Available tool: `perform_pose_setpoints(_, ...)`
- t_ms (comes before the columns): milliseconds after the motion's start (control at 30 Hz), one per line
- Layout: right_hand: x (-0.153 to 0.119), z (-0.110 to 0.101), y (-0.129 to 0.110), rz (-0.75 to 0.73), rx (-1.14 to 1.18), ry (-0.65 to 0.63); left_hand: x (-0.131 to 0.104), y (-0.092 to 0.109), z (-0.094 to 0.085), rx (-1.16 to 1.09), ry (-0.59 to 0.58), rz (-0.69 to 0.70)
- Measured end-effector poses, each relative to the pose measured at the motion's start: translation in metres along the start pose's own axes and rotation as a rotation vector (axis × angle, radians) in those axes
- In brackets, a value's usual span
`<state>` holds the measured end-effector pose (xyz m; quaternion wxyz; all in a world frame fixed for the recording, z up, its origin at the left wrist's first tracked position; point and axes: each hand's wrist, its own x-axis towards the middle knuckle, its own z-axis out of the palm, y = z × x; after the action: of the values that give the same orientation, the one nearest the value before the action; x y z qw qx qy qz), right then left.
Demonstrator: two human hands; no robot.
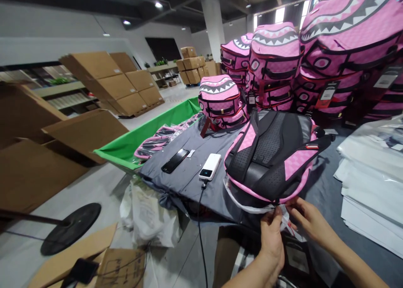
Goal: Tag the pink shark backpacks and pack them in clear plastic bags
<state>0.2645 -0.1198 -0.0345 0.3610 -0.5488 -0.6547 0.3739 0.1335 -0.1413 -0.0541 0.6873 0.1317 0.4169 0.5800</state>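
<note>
A pink and black backpack lies on the grey cloth-covered table, its padded back and shoulder straps facing up. Under its near edge a white plastic bag is bunched, with a loose end hanging over the table's front. My left hand pinches this plastic between thumb and fingers. Close to its right, my right hand has its fingers curled at the backpack's lower edge and the plastic; what its fingertips hold is partly hidden.
Stacked pink backpacks stand behind. A white power bank with a cable and a dark phone lie left. Right is a pile of white plastic bags. A green bin holds wrapped items; cartons stand beyond.
</note>
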Motion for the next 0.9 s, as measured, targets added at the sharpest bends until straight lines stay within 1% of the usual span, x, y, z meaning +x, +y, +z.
perform_pose_setpoints(100, 0.005, 0.009, 0.005, 0.05, 0.086, -0.006, 0.001, -0.002, -0.003, 0.035, 0.016, 0.028)
perform_pose_setpoints(167, 0.007, 0.011, 0.006, 0.086, 0.129, -0.012, 0.002, -0.003, -0.005, 0.064, 0.001, 0.048)
perform_pose_setpoints(233, 0.008, 0.011, 0.007, 0.12, 0.154, -0.001, 0.003, -0.004, -0.006, 0.075, 0.011, 0.07)
perform_pose_setpoints(300, 0.007, 0.011, 0.006, 0.136, 0.094, 0.049, 0.003, -0.004, -0.005, 0.07, 0.048, 0.086)
perform_pose_setpoints(367, 0.005, 0.011, 0.005, 0.128, -0.037, 0.132, 0.003, -0.003, -0.004, 0.056, 0.079, 0.081)
perform_pose_setpoints(433, 0.004, 0.011, 0.001, 0.091, -0.117, 0.17, 0.001, -0.001, -0.002, 0.041, 0.071, 0.059)
perform_pose_setpoints(467, 0.004, 0.011, -0.001, 0.072, -0.115, 0.151, 0.0, 0.0, -0.001, 0.034, 0.062, 0.05)
perform_pose_setpoints(533, 0.004, 0.011, -0.006, 0.082, -0.055, 0.039, -0.001, 0.002, -0.001, 0.023, 0.053, 0.038)
perform_pose_setpoints(600, 0.004, 0.01, -0.009, 0.144, 0.024, -0.079, -0.002, 0.003, -0.001, 0.021, 0.054, 0.027)
perform_pose_setpoints(667, 0.004, 0.009, -0.008, 0.198, 0.092, -0.128, -0.002, 0.002, -0.001, 0.026, 0.045, 0.017)
perform_pose_setpoints(700, 0.004, 0.009, -0.007, 0.218, 0.119, -0.118, -0.001, 0.002, -0.001, 0.032, 0.048, 0.014)
perform_pose_setpoints(833, 0.0, 0.014, 0.002, 0.32, 0.173, 0.008, -0.001, 0.002, -0.002, 0.046, 0.073, 0.011)
perform_pose_setpoints(900, -0.005, 0.02, 0.006, 0.317, 0.17, 0.04, -0.003, 0.001, -0.002, 0.047, 0.064, -0.007)
